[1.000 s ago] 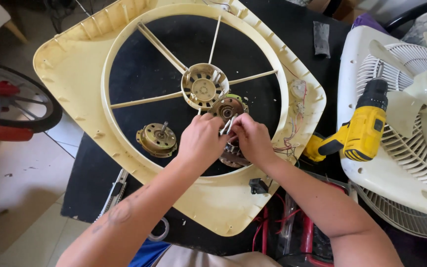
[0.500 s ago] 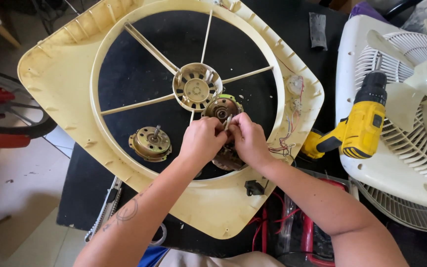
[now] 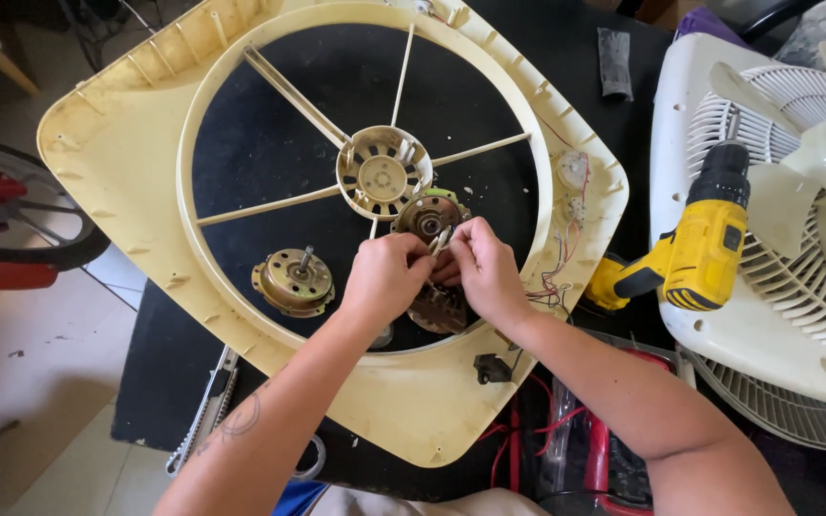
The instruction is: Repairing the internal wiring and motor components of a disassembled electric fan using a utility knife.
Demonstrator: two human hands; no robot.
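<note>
A cream plastic fan housing point(image 3: 126, 182) with a round opening and spokes lies flat on a dark table. Inside the ring, just below the central hub point(image 3: 381, 177), sits a brass-coloured motor part point(image 3: 428, 216). My left hand point(image 3: 384, 277) and my right hand point(image 3: 486, 268) meet over it, fingertips pinched together on a small metal piece point(image 3: 440, 240) at its edge. A darker metal part point(image 3: 437, 311) lies partly hidden under my hands. A second motor point(image 3: 293, 282) with a short shaft rests to the left inside the ring.
A yellow and black cordless drill point(image 3: 690, 253) lies on a white fan point(image 3: 776, 220) at the right. Red and white wires point(image 3: 552, 282) trail along the housing's right rim. A bicycle wheel point(image 3: 11, 229) stands at the left. Red cables point(image 3: 528, 430) sit near the table's front.
The view has shifted a little so the housing sits lower and further right. Both hands stay pinched together at the motor part below the hub.
</note>
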